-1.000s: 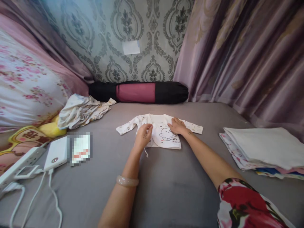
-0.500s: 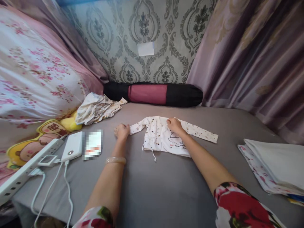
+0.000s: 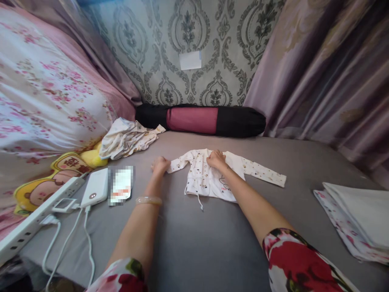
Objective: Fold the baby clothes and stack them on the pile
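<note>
A small white baby shirt (image 3: 199, 174) with a tiny scattered print, a cartoon figure and red and black lettering lies spread on the grey sheet. My left hand (image 3: 161, 165) is closed round the cuff of its left-side sleeve, which stretches out sideways. Near the collar, my right hand (image 3: 216, 159) pinches the cloth at the front panel's edge; its fingertips are partly hidden. The other sleeve lies flat, pointing right. A tie string hangs from the lower hem. My right forearm covers part of the drawing.
A black and maroon bolster-shaped bag (image 3: 192, 120) lies along the wall. Crumpled patterned cloth (image 3: 127, 140), a yellow plush toy (image 3: 39, 192), a white power bank (image 3: 95, 186) with cables and a power strip (image 3: 45, 213) are at left. Folded cloths (image 3: 358, 215) lie at right.
My right hand has moved slightly left across the shirt, from the printed panel towards the collar's middle. My left hand stays at the cuff. The whole view has shifted a little.
</note>
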### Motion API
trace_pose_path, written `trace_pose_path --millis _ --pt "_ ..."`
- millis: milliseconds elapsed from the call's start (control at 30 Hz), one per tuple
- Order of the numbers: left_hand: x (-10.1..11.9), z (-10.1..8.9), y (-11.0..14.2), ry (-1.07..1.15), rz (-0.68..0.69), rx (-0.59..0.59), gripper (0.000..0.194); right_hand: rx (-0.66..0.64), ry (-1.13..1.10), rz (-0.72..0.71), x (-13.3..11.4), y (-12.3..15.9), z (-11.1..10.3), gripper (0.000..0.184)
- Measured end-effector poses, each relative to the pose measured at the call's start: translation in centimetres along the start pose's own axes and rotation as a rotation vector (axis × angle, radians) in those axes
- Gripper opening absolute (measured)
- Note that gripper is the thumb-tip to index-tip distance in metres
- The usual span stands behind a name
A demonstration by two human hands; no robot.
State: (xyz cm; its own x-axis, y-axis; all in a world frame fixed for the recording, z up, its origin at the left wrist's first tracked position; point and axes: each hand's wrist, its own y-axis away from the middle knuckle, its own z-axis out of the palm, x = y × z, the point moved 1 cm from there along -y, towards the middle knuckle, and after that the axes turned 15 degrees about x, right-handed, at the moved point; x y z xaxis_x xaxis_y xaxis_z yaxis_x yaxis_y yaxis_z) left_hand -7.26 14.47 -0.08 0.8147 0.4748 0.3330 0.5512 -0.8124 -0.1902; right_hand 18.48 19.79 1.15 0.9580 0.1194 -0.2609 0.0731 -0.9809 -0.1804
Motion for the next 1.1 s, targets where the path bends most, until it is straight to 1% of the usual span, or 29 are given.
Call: trace_pose_path --millis 100,200,267,367,500,600,733,833,967,1033,1100 --pt "0.3 0.1 -0.5 0.008 -0.076 0.035 0.025 0.028 0.026 -0.053 0.2 0.3 -0.5 0.032" --pt "0.5 0.0 -0.9 0.036 -0.062 0.093 0.03 0.12 0.086 -0.089 0.6 0.8 -0.9 0.031" --pt "0.6 -0.1 -1.2 0.049 -0.015 0.127 0.03 0.162 0.117 -0.097 0.9 1.0 -1.0 0.03" --pt "0.5 0.0 -1.7 0.02 0.096 0.151 0.029 0.172 0.12 -0.104 1.1 1.4 -1.0 0.031" --pt "0.3 0.1 -2.4 -0.098 0.213 0.136 0.031 0.159 0.1 -0.072 1.1 1.7 -0.7 0.036" --pt "0.3 0.0 -3.2 -0.165 0.291 0.123 0.033 0.163 0.102 -0.065 1.2 1.8 -0.4 0.036" --pt "0.4 0.0 -4.0 -0.197 0.352 0.111 0.033 0.161 0.103 -0.051 1.3 1.7 -0.2 0.035" --pt "0.3 0.5 -4.3 -0.186 0.34 0.068 0.033 0.128 0.094 -0.049 1.3 1.5 -0.5 0.034" --pt "-0.3 1.2 -4.6 -0.174 0.275 0.019 0.034 0.027 0.064 -0.05 1.4 0.8 -1.4 0.036" --pt "-0.4 1.3 -4.7 -0.176 0.251 0.054 0.035 0.006 0.054 -0.059 1.3 0.5 -1.8 0.039" --pt "0.1 1.0 -4.4 -0.178 0.27 0.16 0.035 0.049 0.064 -0.101 0.8 0.3 -1.8 0.043"
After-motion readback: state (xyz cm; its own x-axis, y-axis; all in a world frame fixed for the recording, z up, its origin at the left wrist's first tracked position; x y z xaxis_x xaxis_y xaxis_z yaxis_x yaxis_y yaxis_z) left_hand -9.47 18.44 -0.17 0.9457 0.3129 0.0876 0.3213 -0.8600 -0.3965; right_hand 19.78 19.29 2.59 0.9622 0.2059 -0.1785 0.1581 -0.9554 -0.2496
